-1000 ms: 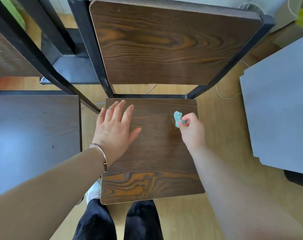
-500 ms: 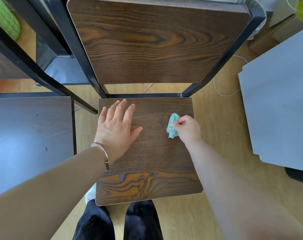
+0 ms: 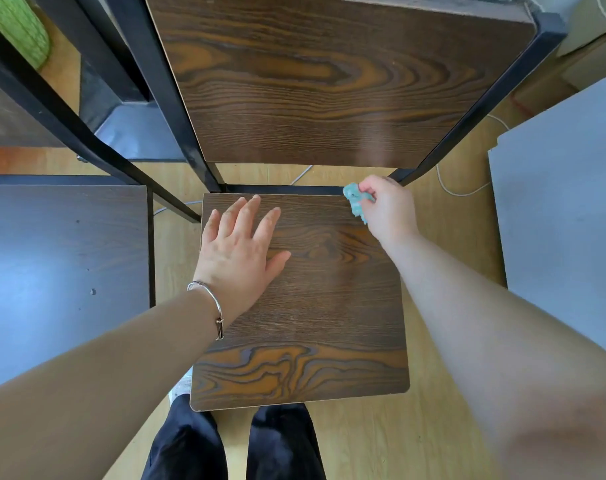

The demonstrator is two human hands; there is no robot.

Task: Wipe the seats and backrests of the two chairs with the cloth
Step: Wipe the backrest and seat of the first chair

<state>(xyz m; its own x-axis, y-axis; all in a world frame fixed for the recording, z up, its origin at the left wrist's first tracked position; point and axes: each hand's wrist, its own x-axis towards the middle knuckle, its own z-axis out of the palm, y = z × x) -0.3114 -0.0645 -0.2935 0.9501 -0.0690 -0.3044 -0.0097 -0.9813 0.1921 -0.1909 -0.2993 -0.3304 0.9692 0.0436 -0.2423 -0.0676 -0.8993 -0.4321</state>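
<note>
A chair with a dark wood-grain seat [image 3: 329, 306] and matching backrest [image 3: 329, 81] on a black metal frame stands right in front of me. My left hand [image 3: 239, 251] lies flat on the seat's back left part, fingers straight and spread. My right hand [image 3: 384, 209] grips a small crumpled teal cloth [image 3: 355, 202] and presses it onto the seat's back right corner. A second chair's dark seat [image 3: 62, 271] is at the left, with its black frame bar [image 3: 87, 133] slanting above it.
A grey flat-topped piece of furniture [image 3: 564, 220] stands close on the right. A white cable [image 3: 461, 188] lies on the light wooden floor behind the chair. A green object [image 3: 21, 29] is at the top left. My legs in dark trousers [image 3: 232, 445] stand at the seat's front edge.
My right hand has slid the cloth from the middle right of the seat back to its rear right corner. My left hand has stayed flat on the seat.
</note>
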